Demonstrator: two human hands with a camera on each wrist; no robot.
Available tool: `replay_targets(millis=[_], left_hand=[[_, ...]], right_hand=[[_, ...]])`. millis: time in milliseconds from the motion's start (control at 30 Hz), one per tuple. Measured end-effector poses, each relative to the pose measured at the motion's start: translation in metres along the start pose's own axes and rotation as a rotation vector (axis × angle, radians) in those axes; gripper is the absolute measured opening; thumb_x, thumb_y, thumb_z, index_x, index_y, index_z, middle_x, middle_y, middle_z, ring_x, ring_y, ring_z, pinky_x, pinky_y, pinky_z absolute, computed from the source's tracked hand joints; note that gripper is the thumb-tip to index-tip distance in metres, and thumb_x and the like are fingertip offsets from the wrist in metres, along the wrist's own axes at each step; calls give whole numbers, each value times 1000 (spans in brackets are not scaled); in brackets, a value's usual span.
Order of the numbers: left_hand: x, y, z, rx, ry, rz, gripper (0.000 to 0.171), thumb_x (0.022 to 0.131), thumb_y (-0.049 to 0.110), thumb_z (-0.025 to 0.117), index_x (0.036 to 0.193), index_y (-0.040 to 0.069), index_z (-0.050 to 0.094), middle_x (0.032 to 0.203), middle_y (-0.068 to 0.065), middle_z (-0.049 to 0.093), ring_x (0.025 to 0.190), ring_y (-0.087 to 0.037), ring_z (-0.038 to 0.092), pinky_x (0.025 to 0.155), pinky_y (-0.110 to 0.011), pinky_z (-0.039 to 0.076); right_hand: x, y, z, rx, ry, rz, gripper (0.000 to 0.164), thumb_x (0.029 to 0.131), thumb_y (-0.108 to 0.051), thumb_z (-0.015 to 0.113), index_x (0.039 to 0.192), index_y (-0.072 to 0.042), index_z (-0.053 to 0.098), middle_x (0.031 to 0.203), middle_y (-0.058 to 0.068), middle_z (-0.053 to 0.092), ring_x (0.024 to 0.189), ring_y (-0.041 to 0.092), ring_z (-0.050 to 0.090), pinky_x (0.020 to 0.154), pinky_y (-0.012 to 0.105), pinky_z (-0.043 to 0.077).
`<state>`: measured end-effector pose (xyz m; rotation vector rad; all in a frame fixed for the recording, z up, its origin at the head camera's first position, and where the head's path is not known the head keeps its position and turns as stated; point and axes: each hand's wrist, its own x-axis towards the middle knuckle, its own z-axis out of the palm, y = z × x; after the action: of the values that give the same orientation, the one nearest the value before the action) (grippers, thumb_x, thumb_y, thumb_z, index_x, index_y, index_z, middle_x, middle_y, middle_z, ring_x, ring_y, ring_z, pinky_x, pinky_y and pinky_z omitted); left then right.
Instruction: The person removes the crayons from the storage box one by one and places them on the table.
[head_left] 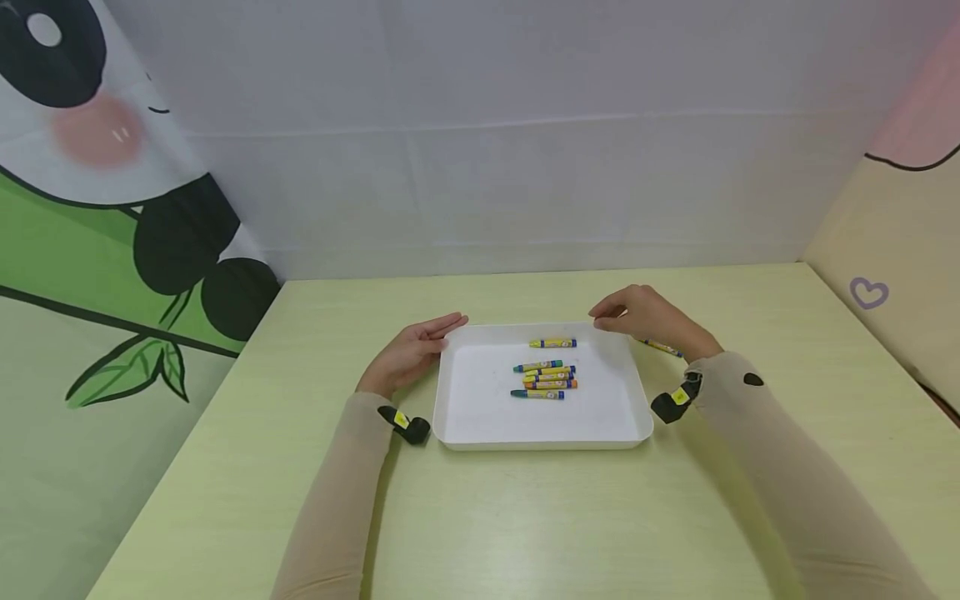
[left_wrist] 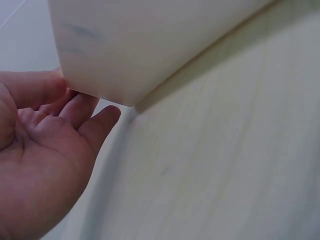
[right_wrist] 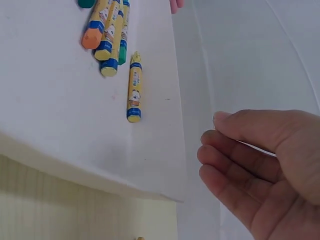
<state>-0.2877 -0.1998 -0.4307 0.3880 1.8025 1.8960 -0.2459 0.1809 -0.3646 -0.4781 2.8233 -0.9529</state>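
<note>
Tray [head_left: 480, 421] on bench [head_left: 487, 525]; I count six crayons [head_left: 551, 385] in it, one yellow nearest the far rim. I have the left hand [head_left: 408, 357] at the far left corner, thumb touching the edge, fingers extended. Right hand [head_left: 647, 318]: empty, fingers loosely bent, narrow gap, near the far right corner. A seventh crayon [head_left: 663, 348] lies right of the tray.

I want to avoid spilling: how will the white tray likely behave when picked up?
The white tray would probably stay stiff, as its edges look straight in the head view. Its sides look thin, so it may be light. If it tilts, the loose crayons inside might roll.
</note>
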Motion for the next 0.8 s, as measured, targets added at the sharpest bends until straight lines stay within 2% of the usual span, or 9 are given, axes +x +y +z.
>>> replay_targets(millis=[433, 800], left_hand=[[0, 0, 0, -1, 6, -2, 52, 99, -7, 37, 150, 6, 33, 156, -7, 32, 146, -19, 26, 117, -39, 23], [-7, -2, -3, 3, -12, 0, 53, 99, -8, 38, 150, 6, 33, 157, -7, 31, 146, -20, 25, 118, -40, 22]], right_hand=[[17, -2, 23, -37, -123, -40, 27, 91, -9, 64, 116, -1, 69, 118, 17, 68, 106, 28, 64, 91, 42, 52], [17, -9, 39, -95, -176, -22, 30, 91, -9, 64, 120, 0, 67, 122, 17, 66, 106, 26, 63, 90, 38, 53]])
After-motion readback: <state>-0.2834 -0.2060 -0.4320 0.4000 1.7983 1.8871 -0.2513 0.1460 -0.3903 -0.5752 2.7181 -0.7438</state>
